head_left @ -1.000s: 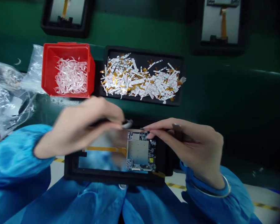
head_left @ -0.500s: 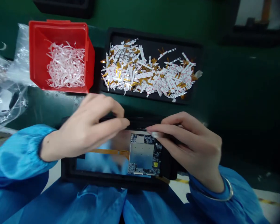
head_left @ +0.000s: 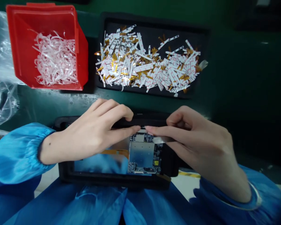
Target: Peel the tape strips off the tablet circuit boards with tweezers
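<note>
A black tray [head_left: 96, 180] in front of me holds a flat device with a mirror-like panel [head_left: 117, 165] and a circuit board [head_left: 142, 154]. My left hand [head_left: 100, 128] reaches over the panel. Its thumb touches the board's far edge; the other fingers bend over the tray's far rim, apart from the thumb. My right hand [head_left: 196, 143] is closed, with a small pale, shiny strip [head_left: 160, 140] between its fingers. A right fingertip meets the same far edge, close beside the left thumb. An orange flat cable [head_left: 117, 152] runs to the board, partly covered by my left hand.
A red bin [head_left: 83, 62] with curly white strips [head_left: 57, 59] stands at far left. Beside it, a black tray [head_left: 150, 20] carries a heap of white and amber adhesive strips [head_left: 140, 67]. Clear plastic bags [head_left: 7, 97] lie at the left edge.
My left hand has moved right, its thumb now down at the board's far edge. The right fingertip is still there, and the pale strip shows more. The view has shifted slightly.
</note>
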Tool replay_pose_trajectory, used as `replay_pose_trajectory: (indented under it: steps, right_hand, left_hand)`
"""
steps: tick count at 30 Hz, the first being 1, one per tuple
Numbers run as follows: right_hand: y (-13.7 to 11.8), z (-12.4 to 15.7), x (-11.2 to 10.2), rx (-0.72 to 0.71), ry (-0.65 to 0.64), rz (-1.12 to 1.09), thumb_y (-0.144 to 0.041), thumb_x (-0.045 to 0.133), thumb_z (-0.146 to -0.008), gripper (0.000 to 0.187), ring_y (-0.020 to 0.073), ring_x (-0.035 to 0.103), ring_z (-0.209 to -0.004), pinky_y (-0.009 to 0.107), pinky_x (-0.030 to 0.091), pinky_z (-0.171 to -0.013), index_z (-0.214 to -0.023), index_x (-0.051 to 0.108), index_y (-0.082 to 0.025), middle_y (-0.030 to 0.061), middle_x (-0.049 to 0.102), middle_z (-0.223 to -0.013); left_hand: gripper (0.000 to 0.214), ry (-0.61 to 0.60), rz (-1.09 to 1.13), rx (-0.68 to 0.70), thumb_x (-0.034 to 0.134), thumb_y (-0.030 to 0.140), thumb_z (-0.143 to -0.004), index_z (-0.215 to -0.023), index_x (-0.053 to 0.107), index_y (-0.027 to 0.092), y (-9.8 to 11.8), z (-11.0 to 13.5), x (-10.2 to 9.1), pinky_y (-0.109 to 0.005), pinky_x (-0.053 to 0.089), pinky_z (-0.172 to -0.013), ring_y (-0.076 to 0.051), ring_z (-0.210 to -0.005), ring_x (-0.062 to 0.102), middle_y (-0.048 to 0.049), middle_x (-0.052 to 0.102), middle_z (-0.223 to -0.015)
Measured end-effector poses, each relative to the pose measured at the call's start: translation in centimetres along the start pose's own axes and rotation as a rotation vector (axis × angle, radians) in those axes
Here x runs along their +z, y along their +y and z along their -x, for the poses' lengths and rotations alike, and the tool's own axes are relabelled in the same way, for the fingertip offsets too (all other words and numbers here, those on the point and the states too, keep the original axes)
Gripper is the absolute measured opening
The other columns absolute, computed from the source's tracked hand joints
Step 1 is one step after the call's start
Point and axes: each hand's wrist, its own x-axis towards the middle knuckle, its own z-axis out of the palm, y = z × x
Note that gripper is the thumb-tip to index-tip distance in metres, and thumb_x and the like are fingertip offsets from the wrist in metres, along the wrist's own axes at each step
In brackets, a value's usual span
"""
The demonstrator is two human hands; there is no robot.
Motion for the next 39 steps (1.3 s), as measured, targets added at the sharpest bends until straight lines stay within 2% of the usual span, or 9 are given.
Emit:
replay_pose_trajectory:
  steps: [5,9,12,17,20,27,33,36,39]
  right_hand:
    - [0.2,0.3,-1.4,-0.022,-0.167,0.204,-0.031,0.04,-0.102,0.034,0.0076,0.039,-0.049,0.023,0.019,-0.038,-0.117,0.069,-0.034,0.0006,0.046,-0.076]
    - [0.8,0.3,-1.4,-0.042,-0.187,0.015,-0.024,0.048,-0.099,0.031,0.0073,0.045,-0.053,0.021,0.03,-0.042,-0.121,0.069,-0.029,0.0003,0.048,-0.077]
    - [1.2,0.5,-1.2,0.024,-0.138,-0.239,-0.018,0.056,-0.095,0.027,0.0082,0.051,-0.062,0.02,0.04,-0.051,-0.116,0.07,-0.026,0.0,0.05,-0.077]
    - [0.5,1.4,-0.4,0.347,0.04,-0.463,-0.022,0.069,-0.087,0.005,0.0082,0.047,-0.06,0.024,0.037,-0.049,-0.092,0.068,-0.024,-0.001,0.052,-0.078]
    - [0.2,1.6,0.5,0.432,0.116,-0.522,-0.026,0.075,-0.082,0.014,0.0063,0.039,-0.055,0.024,0.033,-0.047,-0.087,0.063,-0.022,-0.0024,0.046,-0.078]
    - [0.6,0.4,1.0,0.382,0.082,-0.511,-0.025,0.076,-0.08,0.026,0.0024,0.031,-0.048,0.022,0.024,-0.04,-0.077,0.051,-0.02,-0.0042,0.045,-0.076]
    - [1.2,0.2,1.0,0.343,0.023,-0.496,-0.029,0.077,-0.08,0.027,0.0035,0.035,-0.049,0.023,0.029,-0.042,-0.078,0.052,-0.02,-0.004,0.048,-0.077]
    - [0.9,0.9,0.7,0.378,0.099,-0.509,-0.031,0.077,-0.081,0.019,0.006,0.043,-0.055,0.026,0.033,-0.046,-0.084,0.061,-0.021,-0.0015,0.052,-0.083]
    - [0.0,1.6,-0.2,0.42,0.286,-0.565,-0.027,0.07,-0.086,0.002,0.0136,0.055,-0.074,0.031,0.037,-0.056,-0.084,0.07,-0.027,0.0007,0.056,-0.084]
  left_hand:
    - [0.03,0.002,-0.126,0.08,0.035,0.024,-0.104,-0.122,0.059,0.02,0.0,-0.1,0.1,-0.034,0.041,-0.074,-0.021,-0.092,0.053,-0.0079,0.056,-0.106]
    - [0.029,0.009,-0.095,0.052,0.043,0.023,-0.101,-0.125,0.053,0.01,1.0,-0.1,0.6,-0.036,0.047,-0.077,-0.022,-0.095,0.052,-0.0115,0.054,-0.109]
    - [0.027,0.004,0.0,0.018,0.046,0.019,-0.099,-0.122,0.056,0.009,1.5,-0.1,0.8,-0.039,0.05,-0.081,-0.024,-0.099,0.051,-0.0131,0.052,-0.111]
    - [0.025,-0.003,0.086,0.01,0.049,0.02,-0.099,-0.121,0.058,0.012,1.6,-0.3,0.5,-0.041,0.051,-0.083,-0.025,-0.104,0.051,-0.0124,0.05,-0.113]
    - [0.024,-0.001,0.079,0.045,0.049,0.021,-0.099,-0.12,0.06,0.013,1.7,-0.8,0.4,-0.04,0.051,-0.082,-0.025,-0.105,0.052,-0.0123,0.049,-0.113]
    - [0.026,0.02,-0.129,0.098,0.049,0.02,-0.1,-0.122,0.061,0.017,2.1,-1.0,0.6,-0.037,0.048,-0.075,-0.024,-0.099,0.056,-0.0095,0.056,-0.111]
    - [0.026,0.018,-0.091,0.092,0.05,0.019,-0.099,-0.124,0.06,0.017,1.5,-1.0,0.9,-0.037,0.05,-0.075,-0.023,-0.1,0.057,-0.0095,0.056,-0.11]
    - [0.018,0.064,0.043,0.026,0.05,0.021,-0.1,-0.111,0.063,0.016,1.2,-1.5,0.9,-0.034,0.052,-0.08,-0.018,-0.1,0.056,-0.0069,0.053,-0.107]
    - [0.016,0.068,0.073,-0.028,0.049,0.019,-0.099,-0.099,0.064,0.014,1.5,-2.1,1.0,-0.032,0.053,-0.081,-0.017,-0.101,0.057,-0.0068,0.053,-0.107]
